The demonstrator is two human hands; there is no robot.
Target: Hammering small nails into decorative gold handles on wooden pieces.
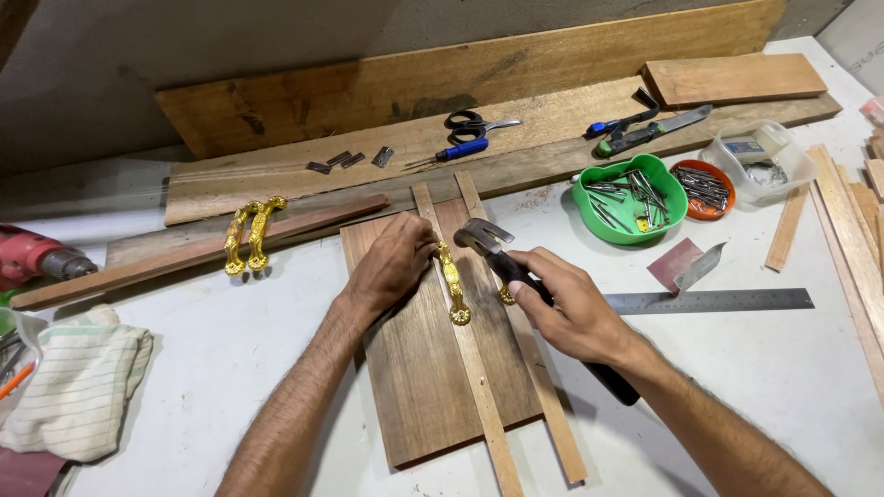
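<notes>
A dark wooden board (414, 368) lies in front of me with two thin light strips (479, 387) laid lengthwise on it. My left hand (391, 262) rests on the board and pinches the top end of a gold ornate handle (453, 285) lying on the left strip. My right hand (571, 308) grips the black shaft of a claw hammer (486, 237), whose steel head hovers just right of the handle's top. A second small gold piece (506, 294) peeks out beside my right thumb.
Two more gold handles (250, 235) lie at left on a plank. Scissors (479, 121), a blue screwdriver (456, 151), a green bowl of nails (630, 198), an orange lid of nails (703, 187), a steel ruler (709, 300), a red drill (37, 258) and a striped cloth (78, 382) surround the board.
</notes>
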